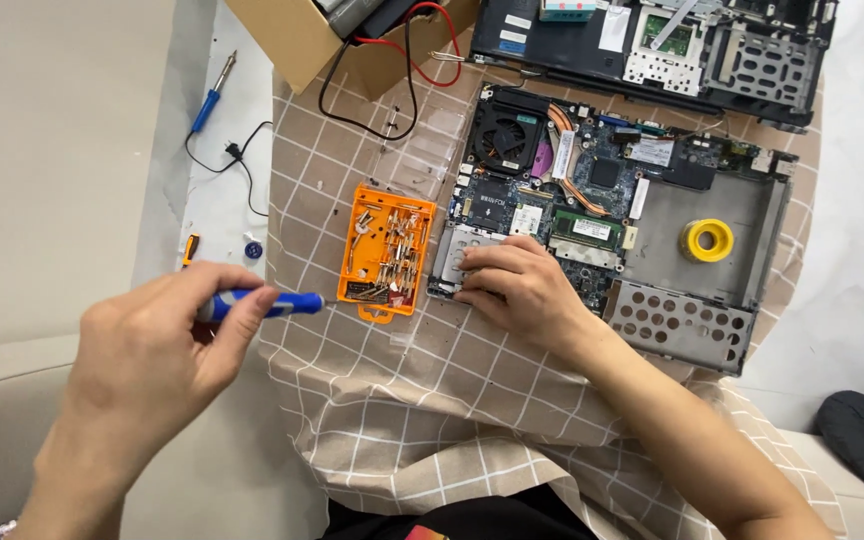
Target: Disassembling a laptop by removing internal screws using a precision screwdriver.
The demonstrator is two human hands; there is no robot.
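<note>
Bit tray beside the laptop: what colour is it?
Orange; the bit tray shows clearly in the head view.

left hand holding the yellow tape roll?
No, the left hand grips a blue screwdriver; the yellow tape roll lies untouched in the laptop chassis.

I see bright, even overhead light, soft shadows, no glare; left hand (142,350) slightly blurred, edges w/ mild wide-angle bend.

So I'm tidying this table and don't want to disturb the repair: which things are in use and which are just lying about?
In use:
left hand holding screwdriver
right hand on laptop
bit case

Lying about:
tape roll
soldering iron
box
</note>
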